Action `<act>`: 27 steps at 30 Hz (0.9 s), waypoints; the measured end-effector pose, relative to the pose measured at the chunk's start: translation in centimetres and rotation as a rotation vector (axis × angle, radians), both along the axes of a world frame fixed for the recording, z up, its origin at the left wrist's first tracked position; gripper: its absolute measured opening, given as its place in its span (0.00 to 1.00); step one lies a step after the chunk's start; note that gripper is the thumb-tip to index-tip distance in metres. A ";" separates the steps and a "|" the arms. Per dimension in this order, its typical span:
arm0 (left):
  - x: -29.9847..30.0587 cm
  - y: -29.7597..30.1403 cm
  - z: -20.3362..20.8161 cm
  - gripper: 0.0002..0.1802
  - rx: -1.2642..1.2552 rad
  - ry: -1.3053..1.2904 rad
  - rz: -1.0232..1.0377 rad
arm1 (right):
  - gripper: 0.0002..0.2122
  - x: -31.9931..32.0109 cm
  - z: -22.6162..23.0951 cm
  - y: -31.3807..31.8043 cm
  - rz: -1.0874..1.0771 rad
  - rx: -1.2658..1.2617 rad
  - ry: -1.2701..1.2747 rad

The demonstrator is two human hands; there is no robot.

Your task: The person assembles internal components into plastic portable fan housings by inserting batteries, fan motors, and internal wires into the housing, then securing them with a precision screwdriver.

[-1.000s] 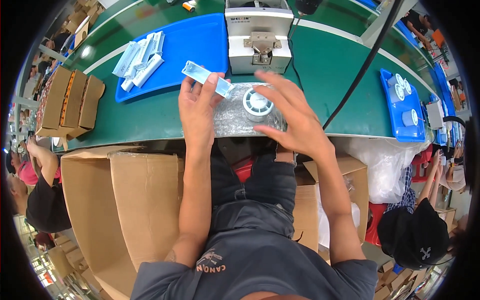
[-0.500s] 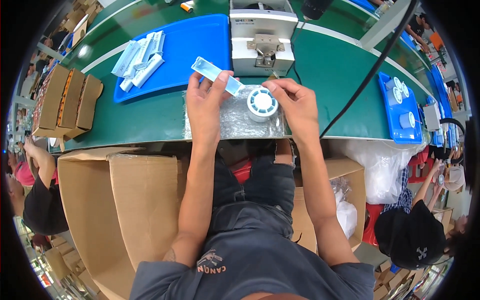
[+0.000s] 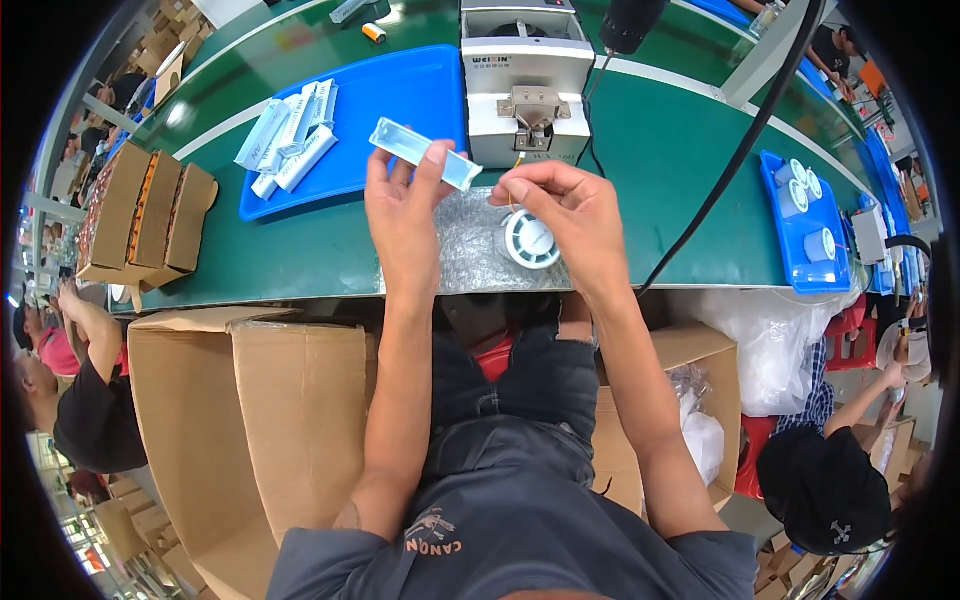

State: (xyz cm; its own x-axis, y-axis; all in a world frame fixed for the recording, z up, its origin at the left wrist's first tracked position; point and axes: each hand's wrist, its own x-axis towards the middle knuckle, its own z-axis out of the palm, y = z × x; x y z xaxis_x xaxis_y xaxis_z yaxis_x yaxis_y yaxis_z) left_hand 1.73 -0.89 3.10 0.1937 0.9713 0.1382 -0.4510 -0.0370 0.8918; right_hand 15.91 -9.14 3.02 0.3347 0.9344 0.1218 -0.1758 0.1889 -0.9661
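Note:
My left hand (image 3: 403, 215) is raised over the bench, its thumb and fingers closed on a slim, light-blue oblong piece (image 3: 420, 153) with a shiny surface. Just right of its lower end, my right hand (image 3: 572, 212) pinches a thin orange-yellow wire (image 3: 511, 202) between thumb and fingertips. Below that pinch a white round device (image 3: 531, 242) with a ring of slots in its top stands on a silvery mat (image 3: 457, 250). The right fingers partly hide the wire, so I cannot tell where it ends.
A blue tray (image 3: 400, 95) at the left holds several white-and-blue oblong pieces (image 3: 300, 140). Behind my hands stands a grey machine (image 3: 528, 95) with a metal fixture. Far right, another blue tray (image 3: 808, 277) carries white round devices. A black cable (image 3: 735, 160) crosses the right side; cardboard boxes (image 3: 305, 430) stand below.
My right hand has come off the side of the white round device and now holds the wire above it. The light-blue piece has shifted slightly left with my left hand.

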 end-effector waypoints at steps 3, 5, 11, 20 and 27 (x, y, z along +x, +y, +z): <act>0.0 0.3 1.5 0.24 0.072 -0.015 0.017 | 0.06 -0.9 1.0 0.4 -0.007 0.099 0.060; 0.1 0.4 1.9 0.27 0.159 -0.040 0.037 | 0.06 -1.1 1.2 0.3 0.021 0.126 0.035; 0.5 -0.3 2.6 0.31 0.287 0.003 -0.007 | 0.07 -1.9 0.3 0.4 -0.058 0.145 -0.173; 0.7 -0.7 1.9 0.37 0.376 0.175 -0.066 | 0.10 -1.1 -1.6 0.1 -0.170 0.330 -0.348; 1.0 -2.4 0.6 0.39 0.462 0.276 -0.119 | 0.19 0.9 2.5 -0.7 -0.134 0.349 -0.385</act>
